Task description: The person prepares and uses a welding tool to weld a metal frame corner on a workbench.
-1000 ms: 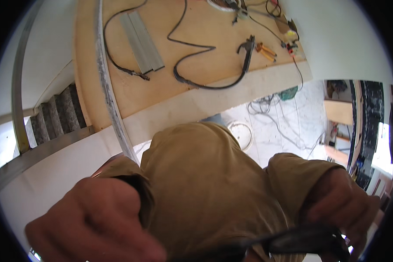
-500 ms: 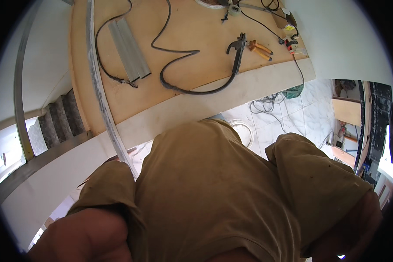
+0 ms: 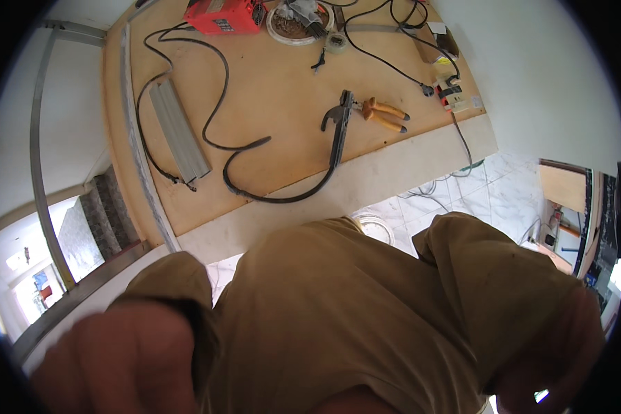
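My bare left arm (image 3: 127, 359), partly smeared, comes out of a brown sleeve at the lower left. My right arm (image 3: 555, 355) is in shadow at the lower right. Both arms are bent, and neither hand shows. On a tan wooden tabletop (image 3: 283, 90) ahead of me lies a black welding electrode holder (image 3: 340, 127) on a thick curling cable. Pliers with orange handles (image 3: 385, 115) touch or nearly touch its right side. Left of the cable are two grey metal tubes (image 3: 178, 131) placed side by side. A ground cable's end (image 3: 184, 184) lies by their near ends.
A red welding machine (image 3: 225, 15) and a round white tub (image 3: 300, 34) holding rods and a plastic bag stand at the back. A power strip (image 3: 452, 93) is at the right edge. A metal post (image 3: 132, 131) rises at left. White tiles (image 3: 469, 200) with loose cable lie below.
The view has tilted up, so the tabletop sits lower in the picture and the red machine has come into view. Both arms stay bent at the lower corners.
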The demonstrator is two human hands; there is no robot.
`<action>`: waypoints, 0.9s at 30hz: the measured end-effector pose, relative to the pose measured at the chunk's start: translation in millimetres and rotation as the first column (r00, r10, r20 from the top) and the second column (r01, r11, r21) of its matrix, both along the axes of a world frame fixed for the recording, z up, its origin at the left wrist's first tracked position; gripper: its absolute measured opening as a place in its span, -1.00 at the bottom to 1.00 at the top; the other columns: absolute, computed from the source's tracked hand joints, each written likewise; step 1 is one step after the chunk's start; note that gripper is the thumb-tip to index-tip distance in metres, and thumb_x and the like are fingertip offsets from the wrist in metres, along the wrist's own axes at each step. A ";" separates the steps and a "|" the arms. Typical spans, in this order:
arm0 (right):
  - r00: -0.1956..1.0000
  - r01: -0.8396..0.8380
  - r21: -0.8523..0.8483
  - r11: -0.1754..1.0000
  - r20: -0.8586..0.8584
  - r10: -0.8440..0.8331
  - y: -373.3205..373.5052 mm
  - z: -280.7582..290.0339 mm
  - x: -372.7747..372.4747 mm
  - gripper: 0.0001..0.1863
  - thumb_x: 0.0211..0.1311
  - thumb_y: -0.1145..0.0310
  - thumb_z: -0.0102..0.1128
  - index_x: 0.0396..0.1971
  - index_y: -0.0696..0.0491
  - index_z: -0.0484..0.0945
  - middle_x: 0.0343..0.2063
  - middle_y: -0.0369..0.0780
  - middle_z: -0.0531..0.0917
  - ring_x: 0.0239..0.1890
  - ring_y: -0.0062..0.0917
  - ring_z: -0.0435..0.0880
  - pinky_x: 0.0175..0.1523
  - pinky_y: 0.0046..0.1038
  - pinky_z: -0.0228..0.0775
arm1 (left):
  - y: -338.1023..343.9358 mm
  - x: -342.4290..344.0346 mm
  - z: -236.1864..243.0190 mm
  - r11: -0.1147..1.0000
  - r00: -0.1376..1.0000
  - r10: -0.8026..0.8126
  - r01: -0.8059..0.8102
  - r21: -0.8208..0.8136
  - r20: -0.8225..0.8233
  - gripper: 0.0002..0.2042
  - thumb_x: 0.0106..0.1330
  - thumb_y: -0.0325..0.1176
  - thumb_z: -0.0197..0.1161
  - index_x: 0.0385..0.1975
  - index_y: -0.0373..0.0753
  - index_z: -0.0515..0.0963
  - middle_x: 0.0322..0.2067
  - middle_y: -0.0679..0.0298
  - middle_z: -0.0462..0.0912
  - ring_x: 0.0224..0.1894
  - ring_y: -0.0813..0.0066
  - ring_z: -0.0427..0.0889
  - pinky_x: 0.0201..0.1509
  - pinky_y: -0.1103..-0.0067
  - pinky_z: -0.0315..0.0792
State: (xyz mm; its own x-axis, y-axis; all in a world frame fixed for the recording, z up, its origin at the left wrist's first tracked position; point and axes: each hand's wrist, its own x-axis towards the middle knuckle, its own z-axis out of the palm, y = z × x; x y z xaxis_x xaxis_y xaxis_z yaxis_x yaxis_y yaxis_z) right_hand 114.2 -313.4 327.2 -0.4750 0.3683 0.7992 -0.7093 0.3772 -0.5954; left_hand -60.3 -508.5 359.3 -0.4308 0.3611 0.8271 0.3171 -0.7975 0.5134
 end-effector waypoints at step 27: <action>0.206 0.271 -0.053 0.961 0.979 -0.004 -22.8 -421.6 -54.3 -0.41 -0.06 0.05 0.44 -0.21 0.23 0.47 -0.38 0.00 0.66 -0.31 -0.19 0.68 -0.19 -0.27 0.52 | 265.5 -318.3 -483.9 -0.400 0.789 0.539 -0.066 -0.914 -0.293 -0.36 0.07 -0.03 0.47 0.05 -0.33 0.46 -0.09 -0.02 0.63 -0.01 0.06 0.63 0.07 0.29 0.59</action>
State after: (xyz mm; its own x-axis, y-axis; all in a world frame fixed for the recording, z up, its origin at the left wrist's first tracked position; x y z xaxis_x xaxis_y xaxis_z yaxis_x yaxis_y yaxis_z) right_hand 60.0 -336.2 -94.3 -0.7495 0.5766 -0.3252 0.5159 0.2008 -0.8328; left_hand -378.6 -243.0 -124.7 -0.8687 0.2358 -0.4355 -0.0104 0.8705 0.4920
